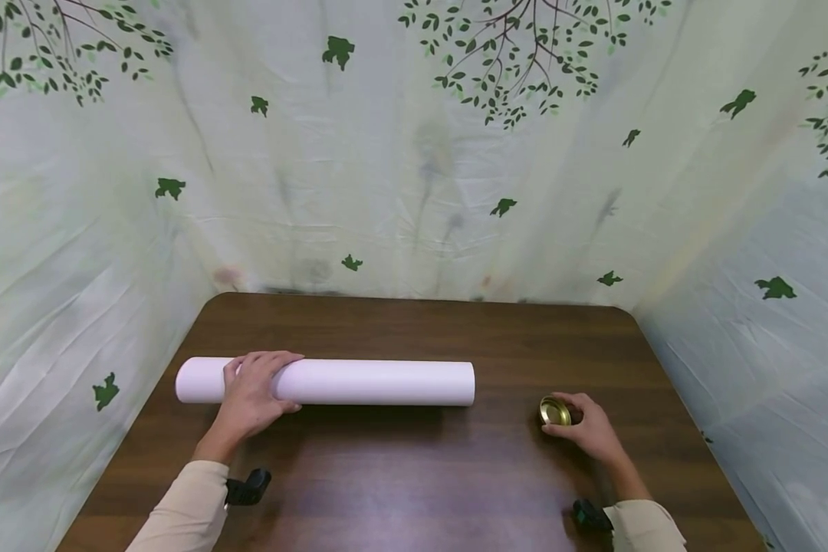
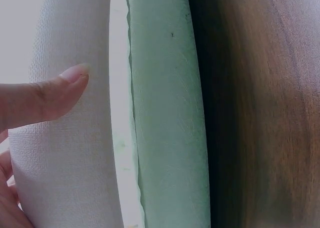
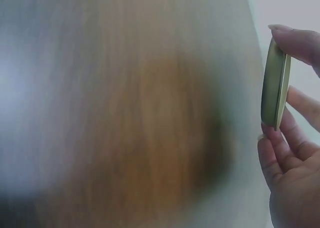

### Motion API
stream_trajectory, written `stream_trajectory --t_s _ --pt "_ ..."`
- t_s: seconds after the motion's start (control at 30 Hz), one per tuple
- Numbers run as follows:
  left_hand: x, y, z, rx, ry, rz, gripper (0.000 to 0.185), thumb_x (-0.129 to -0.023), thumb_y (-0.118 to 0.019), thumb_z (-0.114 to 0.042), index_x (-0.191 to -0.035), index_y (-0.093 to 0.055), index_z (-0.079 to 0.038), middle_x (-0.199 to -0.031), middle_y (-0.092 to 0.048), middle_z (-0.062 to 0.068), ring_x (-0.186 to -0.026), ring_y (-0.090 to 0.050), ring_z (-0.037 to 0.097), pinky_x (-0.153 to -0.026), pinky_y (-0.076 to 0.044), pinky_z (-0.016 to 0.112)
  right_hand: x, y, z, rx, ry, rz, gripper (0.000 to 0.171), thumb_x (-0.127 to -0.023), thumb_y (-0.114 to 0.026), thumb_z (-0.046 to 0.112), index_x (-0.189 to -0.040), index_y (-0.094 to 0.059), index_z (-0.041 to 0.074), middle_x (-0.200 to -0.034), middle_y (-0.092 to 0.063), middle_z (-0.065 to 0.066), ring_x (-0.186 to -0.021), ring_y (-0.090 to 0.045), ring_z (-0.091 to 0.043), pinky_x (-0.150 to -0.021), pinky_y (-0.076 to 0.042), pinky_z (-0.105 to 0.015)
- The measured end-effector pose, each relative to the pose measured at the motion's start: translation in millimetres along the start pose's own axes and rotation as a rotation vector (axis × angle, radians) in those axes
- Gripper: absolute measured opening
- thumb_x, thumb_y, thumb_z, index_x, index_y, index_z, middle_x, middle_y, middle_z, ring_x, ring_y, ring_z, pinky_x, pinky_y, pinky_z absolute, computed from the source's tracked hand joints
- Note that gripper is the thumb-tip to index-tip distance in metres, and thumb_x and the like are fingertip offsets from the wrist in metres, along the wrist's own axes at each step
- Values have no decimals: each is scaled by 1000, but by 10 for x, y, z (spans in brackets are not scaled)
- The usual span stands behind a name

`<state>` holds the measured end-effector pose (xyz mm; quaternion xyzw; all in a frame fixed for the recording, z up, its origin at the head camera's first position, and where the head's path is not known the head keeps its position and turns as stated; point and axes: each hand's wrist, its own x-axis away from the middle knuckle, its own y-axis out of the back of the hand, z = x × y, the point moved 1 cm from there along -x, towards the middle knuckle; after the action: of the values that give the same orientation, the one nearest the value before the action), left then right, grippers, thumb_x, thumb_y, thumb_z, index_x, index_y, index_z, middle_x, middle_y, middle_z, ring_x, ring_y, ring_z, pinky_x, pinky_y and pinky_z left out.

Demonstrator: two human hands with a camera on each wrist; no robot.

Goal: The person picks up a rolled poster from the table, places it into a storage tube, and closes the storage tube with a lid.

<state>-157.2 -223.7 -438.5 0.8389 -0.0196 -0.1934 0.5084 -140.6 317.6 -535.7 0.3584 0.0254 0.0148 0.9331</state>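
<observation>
A long white roll with a fine woven-looking texture lies crosswise in the head view, its shadow on the table below. Near its left end my left hand grips it, fingers over the far side and thumb along the near side. In the left wrist view the thumb presses on the textured surface of the roll. To the right, apart from the roll, my right hand pinches a small round gold-coloured metal lid by its edges. The right wrist view shows the lid edge-on between thumb and fingers.
The brown wooden table has rounded far corners. Pale fabric sheets printed with leaves and branches surround it at the back and sides. A dark wrist camera sits by the left sleeve, another by the right.
</observation>
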Motion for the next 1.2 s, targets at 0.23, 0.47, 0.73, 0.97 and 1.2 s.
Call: stream_trajectory --t_s 0.23,0.47,0.73,0.97,1.2 --pt "-24 2 -33 -2 5 12 68 -55 -91 -10 -118 -64 -8 -119 -63 18 -112 -46 39 -96 -18 61 -78 -39 170 -19 50 10 62 -68 -88 22 -122 -63 3 -103 -58 -9 -91 -58 -23 -75 -48 -34" --pt "-34 -8 -48 10 11 13 68 -56 -91 -10 -119 -64 -7 -119 -62 18 -112 -46 39 -96 -18 62 -140 -103 355 -53 99 44 62 -70 -87 23 -124 -63 4 -106 -58 -8 -96 -60 -26 -81 -50 -42" --pt "-36 -32 -53 10 9 15 69 -57 -91 -11 -119 -64 -7 -119 -62 18 -113 -46 39 -96 -18 62 -191 -156 565 -120 193 46 59 -69 -87 17 -121 -63 2 -109 -61 -12 -98 -60 -28 -85 -49 -48" --pt "-37 -37 -50 20 16 22 67 -57 -91 -11 -119 -63 -8 -119 -62 18 -113 -46 39 -96 -18 62 -238 -205 681 -193 219 67 62 -69 -86 9 -124 -59 -4 -112 -61 -17 -99 -60 -33 -86 -49 -52" --pt "-57 -45 -48 32 14 17 68 -57 -91 -10 -119 -63 -7 -119 -62 19 -113 -46 39 -96 -18 62 -309 -208 757 -225 183 79 61 -69 -86 12 -124 -61 1 -110 -62 -11 -98 -59 -25 -89 -48 -52"
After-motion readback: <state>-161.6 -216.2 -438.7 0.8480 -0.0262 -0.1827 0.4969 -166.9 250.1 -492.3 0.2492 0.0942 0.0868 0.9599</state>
